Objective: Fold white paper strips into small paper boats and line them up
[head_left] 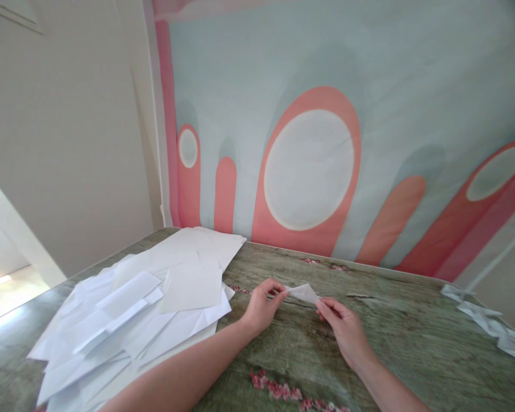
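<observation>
A small folded piece of white paper (304, 293), with a pointed peak at its top, is held between my two hands just above the table. My left hand (261, 306) pinches its left end between thumb and fingers. At its lower right corner, my right hand (341, 326) grips it the same way. Left of my left hand lies a big loose pile of white paper sheets (193, 286), some of them folded or creased.
The table (412, 343) has a wood-grain cover printed with pink flowers (278, 389). Several small folded white papers (489, 326) lie along its right edge. Behind the table hangs a backdrop (223, 74) with coral shapes. A plain wall (77, 114) stands at the left.
</observation>
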{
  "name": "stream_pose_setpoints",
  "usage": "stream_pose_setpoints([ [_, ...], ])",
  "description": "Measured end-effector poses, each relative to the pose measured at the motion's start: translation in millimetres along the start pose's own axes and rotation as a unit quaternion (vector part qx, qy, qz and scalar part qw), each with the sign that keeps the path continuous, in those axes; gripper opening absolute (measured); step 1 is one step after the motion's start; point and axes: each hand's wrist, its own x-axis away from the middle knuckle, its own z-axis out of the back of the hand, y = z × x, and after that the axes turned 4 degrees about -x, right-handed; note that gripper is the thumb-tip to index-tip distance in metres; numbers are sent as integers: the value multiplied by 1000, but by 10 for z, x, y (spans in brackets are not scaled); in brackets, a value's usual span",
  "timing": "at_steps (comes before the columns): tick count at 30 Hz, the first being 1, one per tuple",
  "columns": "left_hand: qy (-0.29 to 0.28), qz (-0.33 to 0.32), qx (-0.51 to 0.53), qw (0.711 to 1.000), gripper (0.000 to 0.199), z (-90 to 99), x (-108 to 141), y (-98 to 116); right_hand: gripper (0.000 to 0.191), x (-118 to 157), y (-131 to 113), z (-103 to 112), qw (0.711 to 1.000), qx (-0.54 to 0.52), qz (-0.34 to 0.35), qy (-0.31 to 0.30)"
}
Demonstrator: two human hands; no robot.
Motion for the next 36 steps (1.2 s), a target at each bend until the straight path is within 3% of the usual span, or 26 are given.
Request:
stream_pose_setpoints([
  [36,-26,31,46,998,15,-32,13,15,49,-34,65,-2,997,-54,-6,53],
])
